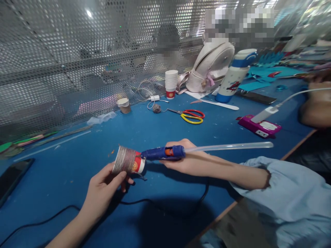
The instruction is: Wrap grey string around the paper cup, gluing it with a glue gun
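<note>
My left hand (103,189) grips a paper cup (128,161) lying on its side, mostly wrapped in brownish cord, with its red and white rim end pointing right. My right hand (184,160) is closed on a blue hot glue gun (162,153). The gun's nozzle touches the cup near its red band. A long clear glue stick (230,147) juts out of the gun's back to the right. Both hands hover just above the blue table (77,165). The gun's black cable (160,203) trails over the table below my hands.
Red and yellow scissors (192,116), a stack of paper cups (171,84), a small cord-wrapped cup (124,105), a white bag (210,67), a bottle (234,77) and a pink power strip (259,126) lie farther back. A phone (11,177) lies at left. Another person's arm (317,103) rests at right.
</note>
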The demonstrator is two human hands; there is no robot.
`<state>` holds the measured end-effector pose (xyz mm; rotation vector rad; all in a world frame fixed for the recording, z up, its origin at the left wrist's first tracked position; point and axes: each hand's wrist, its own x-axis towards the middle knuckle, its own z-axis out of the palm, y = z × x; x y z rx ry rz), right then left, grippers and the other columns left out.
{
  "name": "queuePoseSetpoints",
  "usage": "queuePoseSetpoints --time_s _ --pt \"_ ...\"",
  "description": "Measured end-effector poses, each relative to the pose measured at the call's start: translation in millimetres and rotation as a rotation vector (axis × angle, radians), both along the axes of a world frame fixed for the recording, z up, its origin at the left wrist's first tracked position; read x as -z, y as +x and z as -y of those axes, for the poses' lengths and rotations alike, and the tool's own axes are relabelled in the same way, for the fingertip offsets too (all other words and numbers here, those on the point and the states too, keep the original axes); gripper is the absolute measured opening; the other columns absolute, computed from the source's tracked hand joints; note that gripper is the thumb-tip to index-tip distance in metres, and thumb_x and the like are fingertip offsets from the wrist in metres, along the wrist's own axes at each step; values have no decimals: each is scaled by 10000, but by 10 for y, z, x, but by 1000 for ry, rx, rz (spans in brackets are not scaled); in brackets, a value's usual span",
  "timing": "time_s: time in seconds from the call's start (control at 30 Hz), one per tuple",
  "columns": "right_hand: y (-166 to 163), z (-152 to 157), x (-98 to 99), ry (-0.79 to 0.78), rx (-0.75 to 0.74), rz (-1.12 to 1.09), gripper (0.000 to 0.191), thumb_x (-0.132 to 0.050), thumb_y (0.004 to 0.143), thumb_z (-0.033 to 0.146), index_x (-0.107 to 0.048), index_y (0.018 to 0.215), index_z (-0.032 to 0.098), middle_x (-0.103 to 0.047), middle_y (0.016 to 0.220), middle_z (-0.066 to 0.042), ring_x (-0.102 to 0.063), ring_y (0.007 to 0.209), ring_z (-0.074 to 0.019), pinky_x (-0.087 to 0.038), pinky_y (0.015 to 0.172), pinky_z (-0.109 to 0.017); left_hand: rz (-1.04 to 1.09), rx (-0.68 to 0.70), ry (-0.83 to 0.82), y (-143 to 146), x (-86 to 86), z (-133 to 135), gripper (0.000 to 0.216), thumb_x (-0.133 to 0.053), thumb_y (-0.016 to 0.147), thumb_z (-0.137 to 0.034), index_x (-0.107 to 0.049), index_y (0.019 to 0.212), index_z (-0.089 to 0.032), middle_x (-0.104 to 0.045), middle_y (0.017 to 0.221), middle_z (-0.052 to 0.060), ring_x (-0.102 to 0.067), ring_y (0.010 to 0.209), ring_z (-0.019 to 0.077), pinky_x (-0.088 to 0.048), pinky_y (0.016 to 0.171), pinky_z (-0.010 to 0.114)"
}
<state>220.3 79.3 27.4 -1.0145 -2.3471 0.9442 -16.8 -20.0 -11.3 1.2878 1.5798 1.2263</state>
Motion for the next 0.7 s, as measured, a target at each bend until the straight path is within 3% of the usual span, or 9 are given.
queuePoseSetpoints --time_s 0.13,0.33,0.53,0.63,0.7 --pt "1 -10 7 8 0 3 191 -617 763 302 -535 650 171 -540 581 30 -438 508 -78 -312 491 -202 18 4 -2 19 -12 7 163 -634 785 -339 -643 822 -180 -691 638 31 -547 489 139 -467 501 271" --pt "12 79 77 154 -175 35 79 -582 771 241 -590 762 163 -618 672 -10 -506 552 -97 -347 526 -204 57 -54 -53 111 -56 14 196 -608 807 -377 -616 820 -182 -665 569 5 -485 428 111 -405 457 241" --pt "26 94 176 254 -278 11 94 -550 804 234 -587 826 150 -633 706 -36 -509 568 -102 -352 537 -211 91 -25 -107 87 -43 -2 232 -611 810 -399 -581 850 -173 -673 540 19 -473 384 97 -373 417 216" --pt "24 78 139 216 -230 -24 107 -575 795 259 -591 770 156 -609 665 -10 -479 539 -89 -342 525 -207 122 -38 -123 77 -27 -11 264 -624 803 -415 -575 870 -165 -673 533 24 -449 362 81 -347 396 198" --pt "21 39 80 99 -124 -53 159 -609 780 313 -604 736 160 -588 627 10 -462 518 -83 -336 502 -203 137 -53 -125 74 -21 -19 292 -634 794 -428 -574 897 -161 -673 531 23 -437 349 76 -337 389 193"
